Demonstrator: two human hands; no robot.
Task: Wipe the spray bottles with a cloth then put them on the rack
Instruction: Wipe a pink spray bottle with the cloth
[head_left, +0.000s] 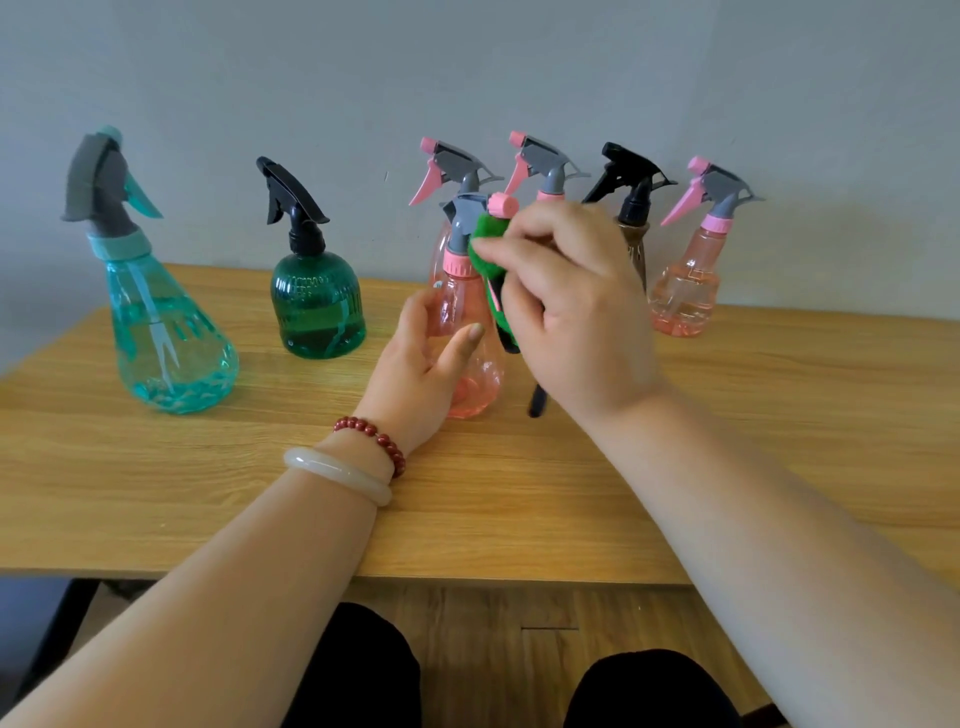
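A clear pink spray bottle (470, 338) with a grey and pink head stands on the wooden table (519, 493) in the middle. My left hand (426, 369) grips its body from the left. My right hand (566, 306) pinches a green cloth (488, 244) against the bottle's neck and trigger. A dark edge of the cloth hangs down past my right palm. No rack is in view.
A teal cone bottle (166, 338) and a dark green round bottle (317, 306) stand at the left. Along the wall behind stand two pink bottles (452, 171), a brown bottle with a black head (631, 208) and another pink bottle (685, 291).
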